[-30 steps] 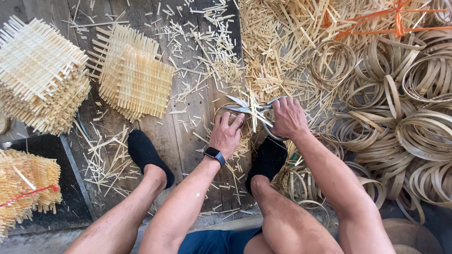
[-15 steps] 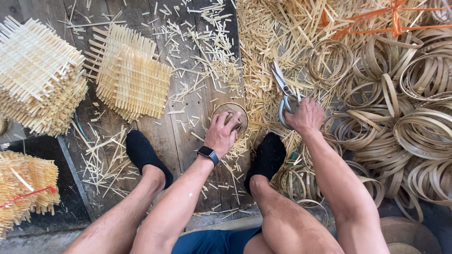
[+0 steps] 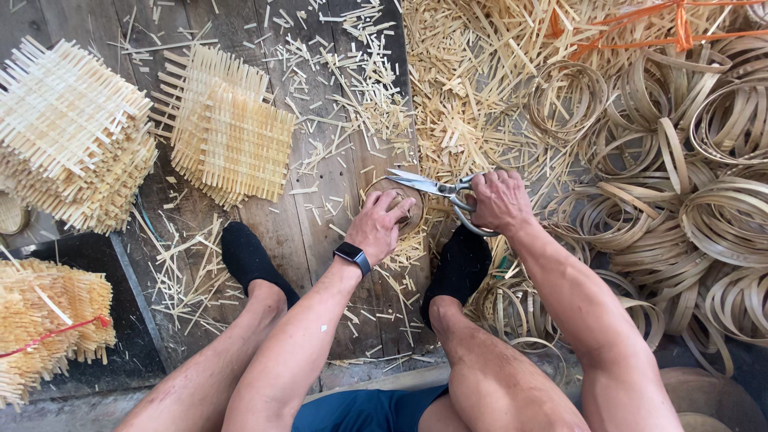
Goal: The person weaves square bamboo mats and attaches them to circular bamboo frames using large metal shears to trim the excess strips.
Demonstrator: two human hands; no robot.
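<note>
My left hand [image 3: 379, 226], with a black watch on its wrist, rests on a small round woven bamboo piece [image 3: 398, 199] lying on the wooden boards between my feet. My right hand [image 3: 499, 200] grips the handles of large metal scissors [image 3: 436, 190]. The blades point left, toward the top edge of the round piece, slightly apart. Both feet wear black socks.
Stacks of square woven bamboo mats [image 3: 228, 132] lie at upper left and far left [image 3: 68, 132]. Many bamboo hoops [image 3: 680, 184] are piled on the right. Cut bamboo slivers [image 3: 464, 88] litter the boards. A tied bundle [image 3: 44, 328] sits lower left.
The right hand swung the scissors up and away to the right, then brought them back level with the blades pointing left at the round piece. The left hand stayed on the piece.
</note>
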